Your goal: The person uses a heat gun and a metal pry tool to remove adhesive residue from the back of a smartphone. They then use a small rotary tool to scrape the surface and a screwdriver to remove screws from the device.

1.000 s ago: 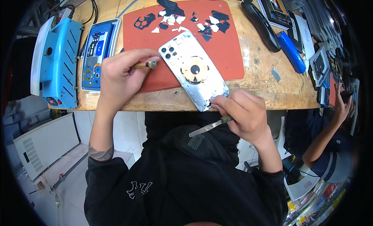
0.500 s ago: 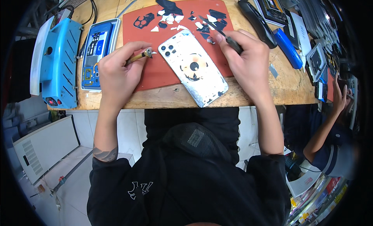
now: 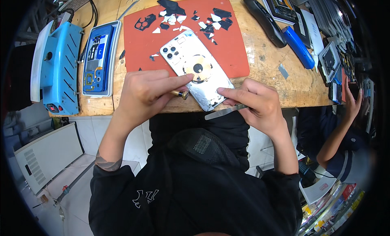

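Wooden surface point(image 3: 290, 92), pretty worn, with a smooth red mat point(image 3: 227, 59) on top. Phone point(image 3: 198, 69) sits back-up, partly on the mat, lower corner near the front edge; scuffed silvery back, round coppery coil. Left hand point(image 3: 148, 92) has its fingers curled round a brassy rod-like tool point(image 3: 180, 94), index stretched out onto the phone. Right hand point(image 3: 258, 104) grips a flat metal blade point(image 3: 221, 113), thumb touching the phone's lower end. Jagged black-and-white shards point(image 3: 172, 19) litter the mat's far side.
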The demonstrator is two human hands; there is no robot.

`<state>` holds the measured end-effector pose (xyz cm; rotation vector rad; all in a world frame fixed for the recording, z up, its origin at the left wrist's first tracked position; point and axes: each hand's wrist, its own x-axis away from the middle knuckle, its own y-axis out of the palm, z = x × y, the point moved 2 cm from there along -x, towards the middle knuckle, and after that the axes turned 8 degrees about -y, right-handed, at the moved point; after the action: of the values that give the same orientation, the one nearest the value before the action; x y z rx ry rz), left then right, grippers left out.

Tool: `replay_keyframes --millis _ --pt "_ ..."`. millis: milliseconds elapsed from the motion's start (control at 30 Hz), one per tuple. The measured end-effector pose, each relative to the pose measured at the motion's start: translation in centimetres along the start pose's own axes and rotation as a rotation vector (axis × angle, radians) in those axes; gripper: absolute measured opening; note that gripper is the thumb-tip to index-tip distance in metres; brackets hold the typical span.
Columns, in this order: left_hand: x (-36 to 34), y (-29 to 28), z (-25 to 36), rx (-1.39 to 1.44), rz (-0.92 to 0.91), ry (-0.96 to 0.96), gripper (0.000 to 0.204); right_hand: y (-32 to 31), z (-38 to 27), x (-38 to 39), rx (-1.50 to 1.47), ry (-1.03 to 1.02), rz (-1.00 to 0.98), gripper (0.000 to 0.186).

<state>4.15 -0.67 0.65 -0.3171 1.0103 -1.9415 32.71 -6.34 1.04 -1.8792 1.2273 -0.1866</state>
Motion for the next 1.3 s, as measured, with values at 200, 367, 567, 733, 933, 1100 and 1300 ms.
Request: replay_keyframes --millis 200,367,567,733,933,1100,1300 --pt "-0.1 0.2 -0.4 0.131 0.045 0.02 0.051 -0.2 0.9 -0.6 -0.083 -0.049 0.023 0.051" --pt "-0.5 0.0 -0.9 0.158 -0.009 0.0 0.046 0.1 0.7 -1.2 -0.066 -0.069 0.048 0.037" --pt "-0.7 0.0 -0.9 0.186 -0.001 -0.015 0.04 0.3 0.1 -2.6 0.008 -0.026 0.073 0.025" --pt "-0.7 0.2 -1.1 0.147 0.092 -0.024 0.035 -0.1 1.2 -5.6 0.112 0.133 0.252 0.017" --pt "-0.3 -1.6 -2.5 0.097 0.264 -0.13 0.034 0.3 1.7 -8.9 0.237 0.126 0.261 0.011" --pt "-0.6 -1.9 -2.8 0.048 0.298 -0.102 0.033 1.6 1.0 -10.4 0.091 0.115 0.163 0.014" --pt "-0.2 -1.6 -2.3 -0.034 0.192 -0.005 0.041 3.8 0.9 -12.7 0.015 0.163 0.068 0.017"
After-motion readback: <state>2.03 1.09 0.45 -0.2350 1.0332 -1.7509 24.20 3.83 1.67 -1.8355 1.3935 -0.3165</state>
